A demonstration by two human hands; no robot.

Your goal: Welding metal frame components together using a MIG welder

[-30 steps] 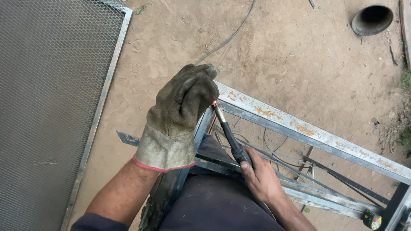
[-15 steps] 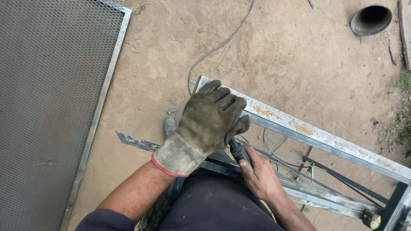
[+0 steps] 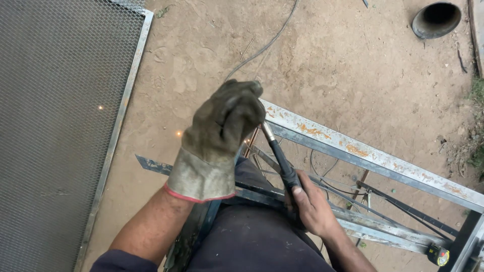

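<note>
The left hand (image 3: 224, 126), in a worn grey-green leather work glove with a pale cuff and red hem, is now raised again over the near corner of the rusty, grey-painted steel angle frame (image 3: 373, 157). Half a second ago it hung lower and flatter, fingers spread in front of the knee; now the gloved fingers are curled together into a loose fist right above the spot where the tool meets the metal, much as they were a second ago. Whether they actually clamp on anything under the glove I cannot tell.

The bare right hand (image 3: 312, 206) has not shifted. Its fingers are wrapped tight around the lower end of the black-handled welding electrode holder (image 3: 283, 166), which slants up and left so that its metal tip sits at the frame corner, just under the glove. Small orange sparks (image 3: 178, 133) lie on the sandy ground (image 3: 353, 75) left of the glove and one glows on the grey expanded-metal mesh panel (image 3: 55, 126), so by my reading the arc is live again and the glove is back as a shield.

A thin dark cable (image 3: 267, 43) trails away toward the top edge of the ground. A dark round pipe opening (image 3: 436, 20) sits in the top right corner, and a yellow tape measure (image 3: 439, 255) lies by the frame's lower right end.
</note>
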